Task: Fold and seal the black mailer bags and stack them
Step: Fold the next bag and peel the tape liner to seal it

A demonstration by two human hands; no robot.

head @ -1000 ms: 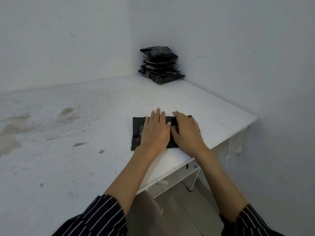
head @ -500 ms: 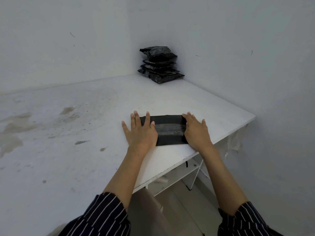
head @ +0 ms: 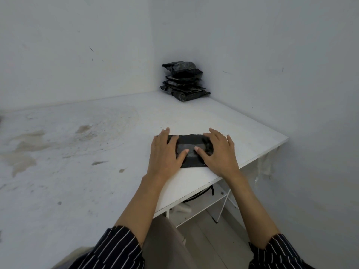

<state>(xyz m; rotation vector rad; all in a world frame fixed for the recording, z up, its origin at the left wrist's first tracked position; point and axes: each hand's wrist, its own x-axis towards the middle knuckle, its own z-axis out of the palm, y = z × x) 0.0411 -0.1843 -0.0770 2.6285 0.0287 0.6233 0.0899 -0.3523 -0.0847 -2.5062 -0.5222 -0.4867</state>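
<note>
While both flat-fingered hands, left hand [head: 165, 152] and right hand [head: 219, 152], press the folded black mailer bag [head: 191, 150] between them, apparently sealing its flap, the finished stack [head: 183, 81] waits well beyond their fingertips.

no readable text, no labels, no brands, no numbers, no signs anywhere in view

Left grip [head: 165, 152] flat, right grip [head: 218, 152] flat, thumbs inward
</note>
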